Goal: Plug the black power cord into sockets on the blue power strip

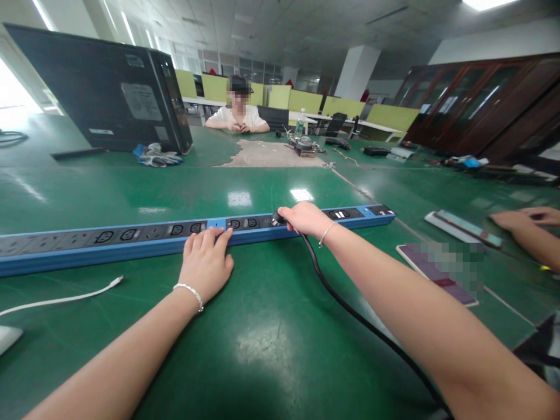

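Note:
A long blue and black power strip (254, 235) lies across the green table, with rows of sockets on its upper face. My left hand (206, 256) rests on the strip near its middle, fingers stretched out over the front edge and the blue section. In my right hand (307, 219) a black power plug (277, 217) is pinched, its metal prongs pointing left, close over the sockets. Whether the prongs touch the strip I cannot tell. From the plug a thick black cord (341, 303) runs under my right forearm toward the bottom right.
A white cable (65, 301) lies at left. A black computer tower (100, 93) and gloves (157, 156) stand behind. At right are a purple booklet (431, 274), a phone-like slab (464, 227) and another person's hands (520, 220). A person (238, 114) sits across the table.

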Tool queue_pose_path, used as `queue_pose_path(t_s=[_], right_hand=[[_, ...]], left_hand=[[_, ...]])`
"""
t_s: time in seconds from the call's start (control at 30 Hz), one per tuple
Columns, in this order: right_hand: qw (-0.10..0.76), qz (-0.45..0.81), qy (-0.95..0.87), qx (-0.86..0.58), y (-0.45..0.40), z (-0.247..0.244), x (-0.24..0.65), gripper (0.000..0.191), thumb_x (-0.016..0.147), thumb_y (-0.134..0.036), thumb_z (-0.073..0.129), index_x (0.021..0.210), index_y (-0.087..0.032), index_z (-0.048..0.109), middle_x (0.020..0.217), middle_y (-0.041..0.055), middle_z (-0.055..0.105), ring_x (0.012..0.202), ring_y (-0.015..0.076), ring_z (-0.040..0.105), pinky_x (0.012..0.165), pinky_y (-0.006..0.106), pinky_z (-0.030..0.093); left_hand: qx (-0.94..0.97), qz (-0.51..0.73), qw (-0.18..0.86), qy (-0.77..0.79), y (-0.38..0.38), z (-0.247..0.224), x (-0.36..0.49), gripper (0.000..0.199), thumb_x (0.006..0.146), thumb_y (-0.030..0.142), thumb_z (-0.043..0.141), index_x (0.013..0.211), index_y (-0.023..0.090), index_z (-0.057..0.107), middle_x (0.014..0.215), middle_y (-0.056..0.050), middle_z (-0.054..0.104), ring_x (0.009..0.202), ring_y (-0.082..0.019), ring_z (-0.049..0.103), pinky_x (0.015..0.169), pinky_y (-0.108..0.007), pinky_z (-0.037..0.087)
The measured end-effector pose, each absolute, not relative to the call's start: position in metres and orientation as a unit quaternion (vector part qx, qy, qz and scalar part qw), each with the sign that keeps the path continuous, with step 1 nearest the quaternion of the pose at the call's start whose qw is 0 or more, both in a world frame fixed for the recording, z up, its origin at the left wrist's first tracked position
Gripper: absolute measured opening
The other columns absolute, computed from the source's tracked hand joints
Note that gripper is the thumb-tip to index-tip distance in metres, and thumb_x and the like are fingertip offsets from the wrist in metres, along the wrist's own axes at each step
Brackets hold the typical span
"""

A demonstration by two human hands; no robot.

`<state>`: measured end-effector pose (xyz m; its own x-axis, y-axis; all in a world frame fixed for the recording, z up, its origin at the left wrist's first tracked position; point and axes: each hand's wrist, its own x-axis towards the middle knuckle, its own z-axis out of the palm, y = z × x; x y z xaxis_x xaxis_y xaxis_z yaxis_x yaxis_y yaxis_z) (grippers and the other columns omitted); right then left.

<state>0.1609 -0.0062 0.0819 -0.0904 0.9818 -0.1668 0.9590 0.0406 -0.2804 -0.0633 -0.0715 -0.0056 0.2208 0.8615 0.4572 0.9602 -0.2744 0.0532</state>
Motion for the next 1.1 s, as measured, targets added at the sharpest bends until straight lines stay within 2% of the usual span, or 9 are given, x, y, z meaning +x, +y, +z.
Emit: queue_pose_path(t_s=[0.33, 0.5, 0.77, 1.1], right_hand=[[0.050, 0.131, -0.702, -0.698, 0.009, 0.076, 0.134, 0.048, 0.082, -0.042, 0.034, 0.092, -0.009, 0.069, 0.082, 0.0146, 0.070, 0.081, 0.0216, 0.065, 0.065, 0.024, 0.045], [0.023, 0.107, -0.708, -0.698, 0.011, 0.079, 0.128, 0.047, 0.082, -0.043, 0.036, 0.091, -0.011, 0.069, 0.079, 0.0150, 0.070, 0.086, 0.0230, 0.065, 0.070, 0.025, 0.046], [0.005, 0.108, -0.703, -0.703, 0.009, 0.084, 0.121, 0.046, 0.082, -0.043, 0.038, 0.084, -0.010, 0.071, 0.067, 0.0159, 0.068, 0.084, 0.0252, 0.066, 0.070, 0.029, 0.048], [0.012, 0.096, -0.694, -0.713, 0.002, 0.079, 0.118, 0.048, 0.084, -0.047, 0.036, 0.093, -0.012, 0.069, 0.087, 0.0171, 0.070, 0.093, 0.0252, 0.064, 0.074, 0.030, 0.047]], left_hand=[[-0.772, -0.217, 0.113, -0.587, -0.070, -0.007, -0.064, 0.050, 0.078, 0.026, 0.044, 0.127, 0.018, 0.050, 0.124, -0.012, 0.053, 0.119, -0.029, 0.044, 0.105, -0.049, 0.028], [-0.770, -0.216, 0.110, -0.590, -0.071, -0.007, -0.063, 0.051, 0.078, 0.026, 0.044, 0.127, 0.018, 0.050, 0.124, -0.012, 0.053, 0.120, -0.029, 0.043, 0.105, -0.049, 0.027], [-0.771, -0.210, 0.109, -0.591, -0.071, -0.006, -0.063, 0.051, 0.078, 0.026, 0.044, 0.128, 0.017, 0.050, 0.125, -0.013, 0.053, 0.120, -0.029, 0.043, 0.105, -0.049, 0.028], [-0.771, -0.214, 0.106, -0.591, -0.072, -0.005, -0.063, 0.050, 0.078, 0.025, 0.043, 0.128, 0.017, 0.049, 0.124, -0.012, 0.053, 0.120, -0.029, 0.043, 0.105, -0.048, 0.027]])
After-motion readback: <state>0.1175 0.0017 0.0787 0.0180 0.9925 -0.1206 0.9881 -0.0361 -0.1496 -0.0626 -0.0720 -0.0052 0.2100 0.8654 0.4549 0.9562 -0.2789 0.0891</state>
